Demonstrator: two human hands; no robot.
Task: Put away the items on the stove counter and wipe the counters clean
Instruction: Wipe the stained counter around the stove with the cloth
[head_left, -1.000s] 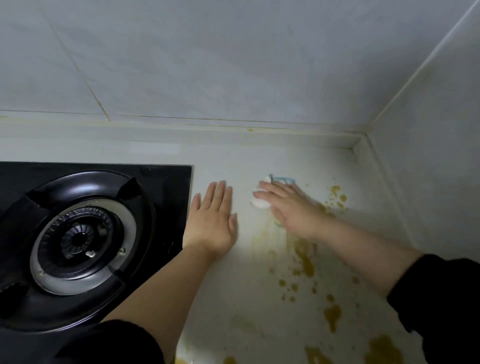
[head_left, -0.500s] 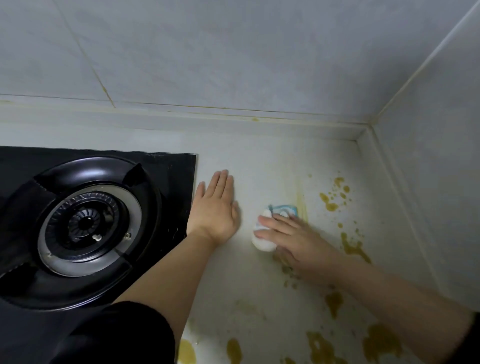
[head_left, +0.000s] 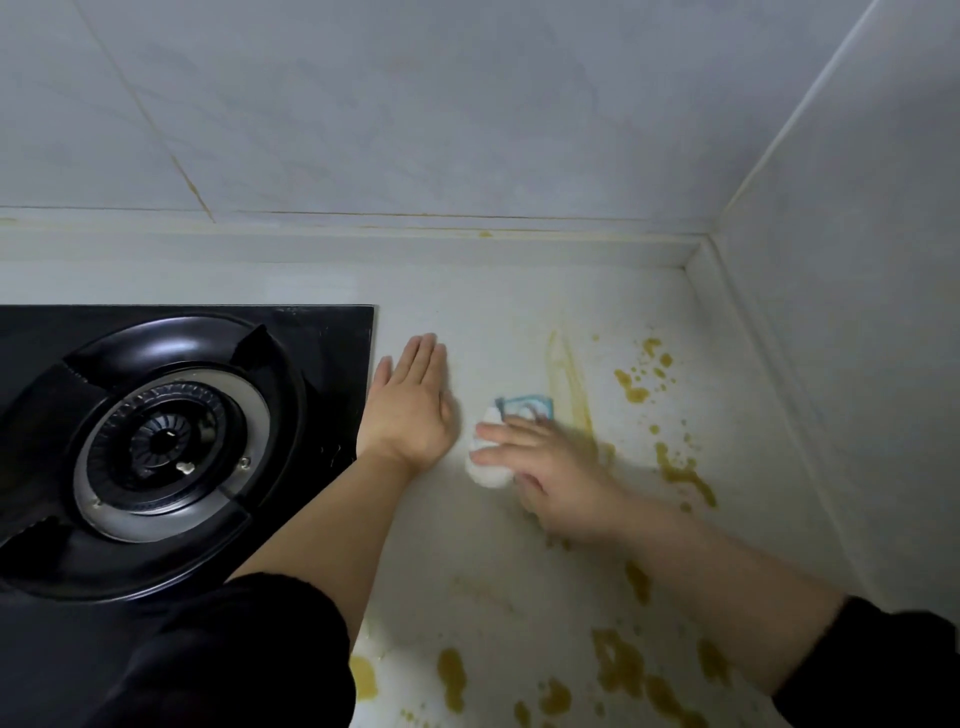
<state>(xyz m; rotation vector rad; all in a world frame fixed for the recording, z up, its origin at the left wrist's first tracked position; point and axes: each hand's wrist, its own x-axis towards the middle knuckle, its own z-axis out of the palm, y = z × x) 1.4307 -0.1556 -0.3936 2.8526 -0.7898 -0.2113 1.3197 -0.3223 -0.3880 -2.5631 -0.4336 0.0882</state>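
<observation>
Well, left hand (head_left: 410, 410) flat on counter (head_left: 467, 551), right hand (head_left: 563, 486) pressing cloth (head_left: 485, 472), fingers (head_left: 506, 432) straight

A black glass hob (head_left: 322, 353) fills the 9 o'clock side of the view. A round black pan support (head_left: 156, 340) sits on it, ringing a silver collar (head_left: 254, 415) and the dark burner cap (head_left: 166, 441). A small pale part (head_left: 184, 467) just beside the cap may be an igniter, though it is too small to be sure. At 12 o'clock rises a pale tiled back wall (head_left: 441, 104), its slanted grout line (head_left: 176, 161) yellowed. A side wall (head_left: 857, 260) meets it at 2 o'clock.
</observation>
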